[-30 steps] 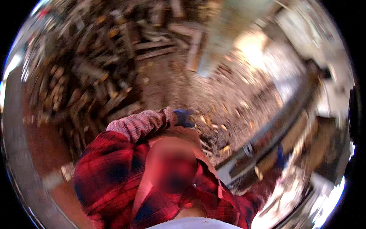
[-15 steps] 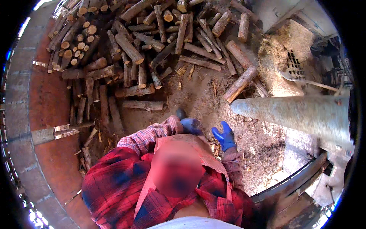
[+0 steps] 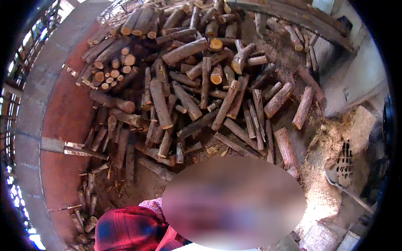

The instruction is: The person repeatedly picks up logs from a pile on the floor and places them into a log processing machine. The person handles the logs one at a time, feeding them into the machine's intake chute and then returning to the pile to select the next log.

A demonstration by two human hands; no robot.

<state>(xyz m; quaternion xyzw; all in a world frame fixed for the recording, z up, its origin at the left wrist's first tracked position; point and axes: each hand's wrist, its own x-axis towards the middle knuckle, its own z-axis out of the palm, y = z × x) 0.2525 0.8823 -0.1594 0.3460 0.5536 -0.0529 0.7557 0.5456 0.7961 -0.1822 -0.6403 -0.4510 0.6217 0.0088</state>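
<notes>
A wide blurred patch covers the lower middle of the view, so neither of my hands shows clearly. My left arm, in a red and blue plaid sleeve [image 3: 130,228], runs into that patch. A bluish smear inside it could be a glove, but its fingers and anything in them are hidden. Just beyond the patch lies a loose heap of cut logs [image 3: 205,83]. The pieces nearest the patch are a log on the ground [image 3: 155,168] to its left and a thick reddish log [image 3: 285,147] at its right edge.
Rusty red panels [image 3: 69,106] border the left side, with stacked logs [image 3: 113,69] beside them. A long beam [image 3: 293,19] crosses the far right. Sawdust [image 3: 322,180] lies at right around a perforated shovel [image 3: 343,165]. A pale block [image 3: 322,238] stands at the lower right.
My view has tilted up toward the log heap, which now sits lower in the picture. Both blue-gloved hands, visible before with the right one's fingers spread, are now obscured. The large metal cylinder no longer shows.
</notes>
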